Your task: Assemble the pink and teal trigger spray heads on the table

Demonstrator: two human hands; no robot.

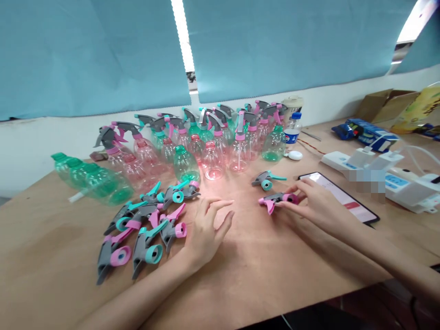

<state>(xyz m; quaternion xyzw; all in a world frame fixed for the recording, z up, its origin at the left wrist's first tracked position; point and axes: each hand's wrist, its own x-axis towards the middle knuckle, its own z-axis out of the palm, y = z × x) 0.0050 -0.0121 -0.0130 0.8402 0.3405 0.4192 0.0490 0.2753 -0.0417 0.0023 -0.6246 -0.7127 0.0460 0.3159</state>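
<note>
My right hand (314, 201) pinches a grey and pink trigger sprayer head (275, 200) by its pink collar, low over the table. Just behind it lies a grey and teal sprayer head (266, 179). My left hand (209, 229) is open above the wood, its fingers apart and nothing in them. Left of that hand is a pile of loose sprayer heads (147, 247) in grey with pink or teal parts. Behind stand pink and green clear bottles; a pink bottle (212, 165) and a green bottle (185, 167) have no tops, while several others carry sprayer heads.
Green bottles (99, 183) lie on their sides at the left. A phone (340, 197) rests beside my right forearm, near white power strips (409, 188). Farther back are a Pepsi bottle (292, 133), a white earbud case (294, 156), a blue packet (371, 135) and a cardboard box (381, 105).
</note>
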